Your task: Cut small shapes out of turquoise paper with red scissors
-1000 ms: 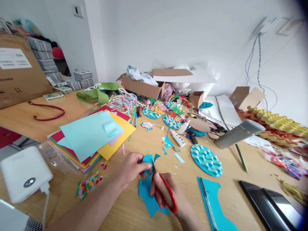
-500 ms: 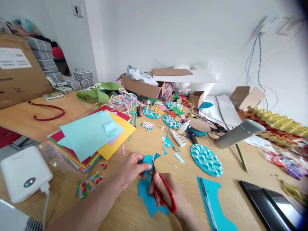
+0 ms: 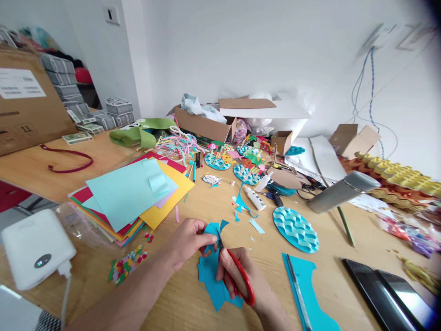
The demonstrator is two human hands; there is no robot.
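My left hand (image 3: 193, 241) pinches a small piece of blue paper (image 3: 211, 227) between thumb and fingers. My right hand (image 3: 237, 271) is closed round a pair of red-handled scissors (image 3: 248, 287), its dark blades at the right edge of that paper. A small blue offcut (image 3: 224, 224) shows just beyond the blade tips. Beneath both hands, a jagged blue sheet (image 3: 211, 280) lies on the table, partly hidden by the right hand. Off to the right rests another cut blue sheet (image 3: 312, 294) with a long thin grey tool (image 3: 299, 294) on it.
Stacked coloured paper (image 3: 117, 195) lies left, near loose paper confetti (image 3: 129, 265) and a white power bank (image 3: 37, 250). Ahead are a white glue bottle (image 3: 255, 198) and a wavy-patterned blue oval (image 3: 296, 229). A grey flask (image 3: 339, 193) and dark phones (image 3: 382, 294) are at right.
My right hand and the scissors have shifted very slightly right, and the handles appear a little more apart. My left hand stays in place, holding the blue paper.
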